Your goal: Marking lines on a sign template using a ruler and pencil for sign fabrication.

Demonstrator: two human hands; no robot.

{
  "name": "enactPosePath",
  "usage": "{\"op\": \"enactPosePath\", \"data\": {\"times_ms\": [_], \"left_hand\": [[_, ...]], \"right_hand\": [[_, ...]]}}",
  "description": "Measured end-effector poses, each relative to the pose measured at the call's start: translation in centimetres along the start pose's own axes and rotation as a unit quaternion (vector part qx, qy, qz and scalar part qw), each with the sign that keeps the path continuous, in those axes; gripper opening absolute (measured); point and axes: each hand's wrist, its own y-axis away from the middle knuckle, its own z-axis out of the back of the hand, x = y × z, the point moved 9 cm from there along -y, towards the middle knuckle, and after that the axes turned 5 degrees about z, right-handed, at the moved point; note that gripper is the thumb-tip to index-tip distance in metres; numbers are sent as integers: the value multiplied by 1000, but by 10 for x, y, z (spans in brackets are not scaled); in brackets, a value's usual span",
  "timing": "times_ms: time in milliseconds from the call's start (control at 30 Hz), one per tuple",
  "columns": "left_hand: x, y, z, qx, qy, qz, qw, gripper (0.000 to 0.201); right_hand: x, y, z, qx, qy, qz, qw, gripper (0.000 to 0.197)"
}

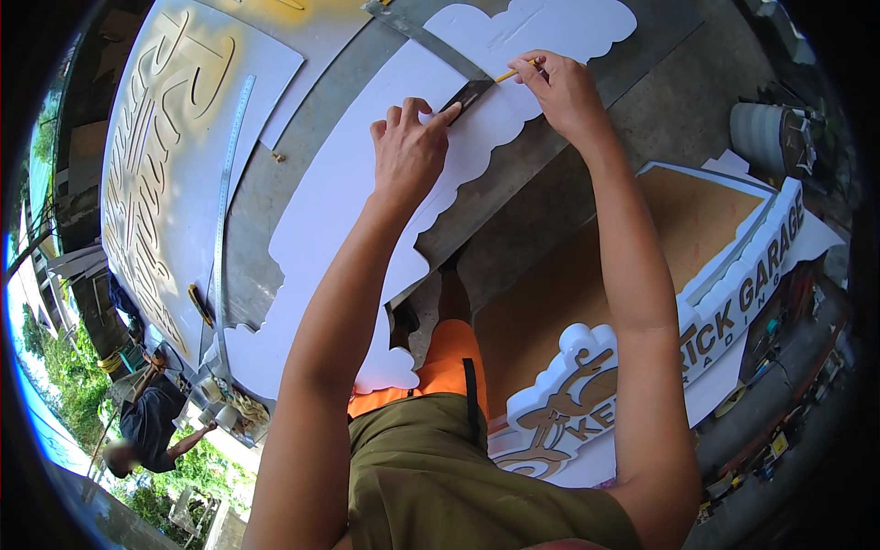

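Note:
My right hand (564,96) pinches a yellow pencil (507,75), its tip at the corner of a try square. This try square has a black stock (469,95) and a grey metal blade (426,38) that runs up and left across a large white board (330,192) with a scalloped edge. My left hand (408,151) rests on the board with its fingers spread and bent, the thumb against the black stock. The blade's far end reaches past the board onto the grey table.
Left of the board lie a long metal ruler (231,165), a cutter knife (199,305) and a sheet with cut-out lettering and yellow overspray (174,101). A finished scalloped sign (587,403) leans at the right, by a brown panel (550,302). Another person (151,417) is at far left.

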Motion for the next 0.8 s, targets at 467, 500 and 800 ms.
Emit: {"op": "enactPosePath", "data": {"times_ms": [467,500,800], "left_hand": [[1,-2,-2,19,-6,-7,1000,41],[0,-3,-3,20,-5,-7,1000,41],[5,-1,-1,25,-1,-3,1000,41]], "right_hand": [[14,-46,-27,21,43,55,997,37],[12,-51,-30,21,44,54,997,37],[10,-29,-13,77,45,5,996,35]]}}
